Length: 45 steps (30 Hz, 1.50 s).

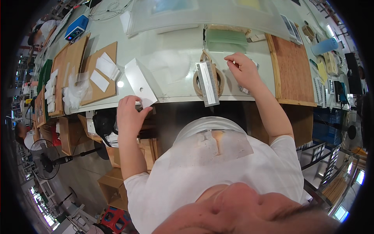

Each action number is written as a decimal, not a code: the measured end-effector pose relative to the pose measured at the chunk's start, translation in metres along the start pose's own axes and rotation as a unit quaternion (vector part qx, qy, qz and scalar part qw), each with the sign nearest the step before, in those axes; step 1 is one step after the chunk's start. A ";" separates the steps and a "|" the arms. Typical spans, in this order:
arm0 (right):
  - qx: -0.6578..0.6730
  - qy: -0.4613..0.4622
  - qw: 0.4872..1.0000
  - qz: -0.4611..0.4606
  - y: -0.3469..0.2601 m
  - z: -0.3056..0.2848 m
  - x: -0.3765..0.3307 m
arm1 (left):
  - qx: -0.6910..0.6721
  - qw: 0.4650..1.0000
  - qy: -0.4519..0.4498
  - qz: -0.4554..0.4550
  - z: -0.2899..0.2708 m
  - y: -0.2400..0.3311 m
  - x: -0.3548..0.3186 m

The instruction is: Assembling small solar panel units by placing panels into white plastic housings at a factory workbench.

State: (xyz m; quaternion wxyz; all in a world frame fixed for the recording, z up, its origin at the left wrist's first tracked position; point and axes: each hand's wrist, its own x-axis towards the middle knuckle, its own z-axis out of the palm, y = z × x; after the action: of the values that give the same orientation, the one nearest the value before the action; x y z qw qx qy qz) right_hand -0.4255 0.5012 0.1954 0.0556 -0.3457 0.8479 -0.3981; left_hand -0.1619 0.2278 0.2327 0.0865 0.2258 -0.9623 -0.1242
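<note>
My left hand (130, 116) is at the table's front edge, its thumb and fingers closed round the near end of a white box (139, 82) with a small round hole. The box lies slantwise on the table. My right hand (245, 72) hovers over the table with loosely bent fingers, thumb and forefinger slightly apart, and nothing shows in it. Just left of it, a grey metal block (207, 84) with a lengthwise seam rests across a roll of tan tape (221, 82) and juts past the edge. Green sheets (226, 40) lie beyond my right hand.
A translucent plastic sheet (210, 17) hangs across the far side. Cardboard (111, 84) with white pieces (107, 67) lies at the left, near a blue device (76, 28). A wooden board (292, 66) lies at the right, with a blue roll (324, 46) beyond.
</note>
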 end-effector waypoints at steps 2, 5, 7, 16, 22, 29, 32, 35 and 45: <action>0.017 0.009 1.000 -0.003 -0.002 0.000 -0.001 | -0.054 0.996 -0.056 -0.049 -0.010 0.001 0.005; 0.003 0.004 1.000 -0.002 -0.003 -0.001 -0.003 | -0.166 0.975 -0.119 -0.088 -0.007 -0.020 0.010; 0.009 0.007 1.000 0.000 0.002 0.000 -0.005 | -0.225 0.963 -0.128 -0.076 -0.005 -0.037 0.013; 0.194 -0.028 0.980 0.024 -0.023 0.009 -0.029 | -0.521 0.755 0.373 -0.140 0.016 -0.010 0.017; 0.530 -0.189 0.799 0.212 -0.096 0.018 -0.040 | -0.369 0.847 0.177 0.340 0.060 0.066 0.020; 0.527 -0.143 0.801 0.245 -0.070 0.021 -0.046 | -0.586 0.810 0.039 0.009 0.060 0.108 0.061; 0.493 -0.158 0.806 0.288 -0.073 0.020 -0.058 | -0.590 0.801 -0.097 -0.011 0.064 0.103 0.076; 0.380 -0.041 0.903 0.196 -0.057 0.035 -0.074 | -0.486 0.866 -0.117 -0.005 0.074 0.102 0.082; 0.333 -0.057 0.912 0.234 -0.052 0.043 -0.094 | -0.305 0.942 -0.136 0.027 0.077 0.110 0.089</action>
State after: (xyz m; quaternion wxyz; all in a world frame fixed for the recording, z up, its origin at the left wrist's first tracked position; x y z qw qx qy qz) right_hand -0.3102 0.5102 0.1868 0.3077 -0.1208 0.7182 -0.6123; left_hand -0.3033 0.2979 0.2002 0.0230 0.1434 -0.8867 -0.4389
